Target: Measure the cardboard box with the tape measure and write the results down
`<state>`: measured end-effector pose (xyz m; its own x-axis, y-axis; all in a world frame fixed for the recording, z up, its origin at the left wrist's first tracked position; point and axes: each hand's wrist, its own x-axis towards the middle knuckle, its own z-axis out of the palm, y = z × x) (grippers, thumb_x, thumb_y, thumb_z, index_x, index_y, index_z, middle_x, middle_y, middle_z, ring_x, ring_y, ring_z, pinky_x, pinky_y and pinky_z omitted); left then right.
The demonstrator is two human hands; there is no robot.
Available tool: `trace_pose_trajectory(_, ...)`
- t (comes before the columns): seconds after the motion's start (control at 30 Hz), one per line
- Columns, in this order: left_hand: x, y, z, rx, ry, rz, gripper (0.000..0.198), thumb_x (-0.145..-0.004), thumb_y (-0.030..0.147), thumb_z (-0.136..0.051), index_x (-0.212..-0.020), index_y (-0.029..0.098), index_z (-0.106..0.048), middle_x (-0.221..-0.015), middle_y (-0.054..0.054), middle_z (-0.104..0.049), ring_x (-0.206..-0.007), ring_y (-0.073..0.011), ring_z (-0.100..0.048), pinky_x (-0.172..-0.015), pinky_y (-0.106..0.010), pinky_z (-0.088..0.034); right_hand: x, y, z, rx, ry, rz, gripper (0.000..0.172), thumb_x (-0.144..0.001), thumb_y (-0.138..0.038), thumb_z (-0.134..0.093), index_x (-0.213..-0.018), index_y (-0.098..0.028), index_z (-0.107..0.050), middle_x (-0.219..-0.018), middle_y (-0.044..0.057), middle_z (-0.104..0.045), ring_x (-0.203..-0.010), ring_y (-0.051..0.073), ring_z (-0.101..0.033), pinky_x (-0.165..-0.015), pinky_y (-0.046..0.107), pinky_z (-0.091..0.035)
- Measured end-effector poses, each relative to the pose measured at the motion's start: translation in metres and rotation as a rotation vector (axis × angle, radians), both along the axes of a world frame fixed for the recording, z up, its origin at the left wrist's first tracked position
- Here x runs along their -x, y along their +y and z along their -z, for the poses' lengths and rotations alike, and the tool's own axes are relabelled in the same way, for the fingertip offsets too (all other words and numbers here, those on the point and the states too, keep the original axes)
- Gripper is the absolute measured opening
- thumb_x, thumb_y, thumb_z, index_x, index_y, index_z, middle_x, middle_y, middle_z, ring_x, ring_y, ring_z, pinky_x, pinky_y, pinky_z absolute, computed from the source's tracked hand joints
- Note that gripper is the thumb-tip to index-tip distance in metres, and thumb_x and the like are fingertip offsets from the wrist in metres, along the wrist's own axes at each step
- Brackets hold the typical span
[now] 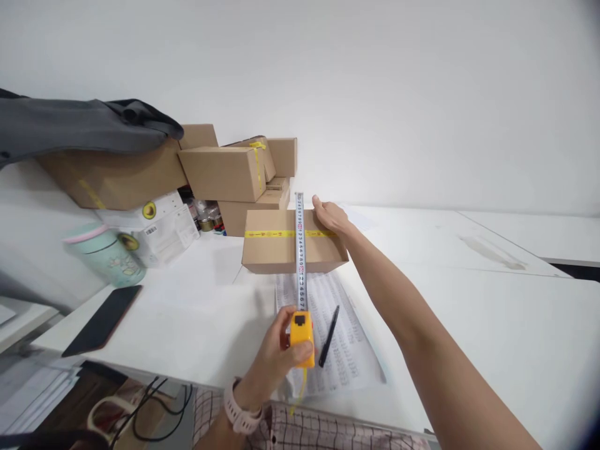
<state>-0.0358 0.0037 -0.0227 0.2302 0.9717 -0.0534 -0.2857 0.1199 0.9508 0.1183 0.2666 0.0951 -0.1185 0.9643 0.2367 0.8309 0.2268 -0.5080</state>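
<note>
My left hand [276, 356] is closed round a yellow tape measure [302, 336] near the table's front edge. Its steel blade [300, 250] runs away from me over a flat cardboard box [272, 247] banded with yellow tape. My right hand [330, 215] rests on the box's far right top, its fingers curled by the blade's far end; I cannot make out whether they pinch it. Under the blade, in front of the box, lies a printed sheet [337, 340] with a black pen [329, 335] on it.
A pile of cardboard boxes [225, 172] stands at the back left, with a dark grey garment [79, 128] draped over the largest. A mint-green tumbler [105, 253] and a black phone [103, 319] lie at the left. Cables [159, 409] hang below the table's edge.
</note>
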Motion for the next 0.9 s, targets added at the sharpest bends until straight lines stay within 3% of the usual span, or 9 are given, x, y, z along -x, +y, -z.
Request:
trace_pose_trajectory(0.27,-0.012,-0.005,0.019,0.018,-0.076,0.03,0.061,-0.072,0.048,-0.084,-0.119,0.024,-0.052,-0.102,-0.002,-0.054,-0.081,-0.015,-0.062,-0.082,-0.037,-0.059,0.004,-0.003,-0.003,0.014,0.032,0.022,0.082,-0.096,-0.071,-0.013,-0.1,-0.014,-0.071,-0.117,0.025,-0.072,-0.114,0.038,-0.065,-0.099,0.05,-0.044)
trace_pose_trajectory(0.4,-0.021,-0.011,0.024,0.07,-0.073,0.027,0.064,-0.07,0.044,-0.085,-0.121,0.024,-0.052,-0.096,-0.001,-0.055,-0.08,-0.014,-0.059,-0.083,-0.037,-0.058,0.008,-0.003,-0.004,-0.009,0.002,0.039,0.07,-0.095,-0.072,-0.025,-0.083,-0.018,-0.068,-0.104,0.02,-0.075,-0.103,0.034,-0.067,-0.092,0.045,-0.045)
trace_pose_trajectory(0.57,-0.035,-0.015,0.03,0.089,-0.046,0.017,0.06,-0.071,0.034,-0.082,-0.121,0.023,-0.051,-0.094,-0.001,-0.058,-0.077,-0.0137,-0.059,-0.082,-0.035,-0.057,0.012,-0.004,-0.003,-0.054,-0.044,0.073,0.058,-0.093,-0.069,-0.04,-0.079,-0.019,-0.066,-0.097,0.017,-0.075,-0.097,0.03,-0.067,-0.084,0.038,-0.045)
trace_pose_trajectory(0.77,-0.04,-0.014,0.041,0.109,-0.059,-0.022,0.069,-0.069,0.038,-0.083,-0.126,0.025,-0.048,-0.115,-0.007,-0.06,-0.085,-0.0179,-0.063,-0.079,-0.035,-0.058,0.011,-0.002,0.0,-0.086,-0.052,0.06,0.059,-0.093,-0.069,-0.04,-0.078,-0.019,-0.067,-0.096,0.016,-0.075,-0.096,0.03,-0.067,-0.084,0.039,-0.044)
trace_pose_trajectory(0.9,-0.028,-0.02,0.046,0.097,-0.075,-0.033,0.079,-0.067,0.045,-0.086,-0.132,0.026,-0.046,-0.127,-0.012,-0.057,-0.104,-0.026,-0.063,-0.089,-0.04,-0.056,0.007,0.001,0.002,-0.066,-0.026,0.044,0.069,-0.096,-0.071,-0.024,-0.085,-0.02,-0.069,-0.105,0.017,-0.074,-0.105,0.031,-0.064,-0.089,0.04,-0.044)
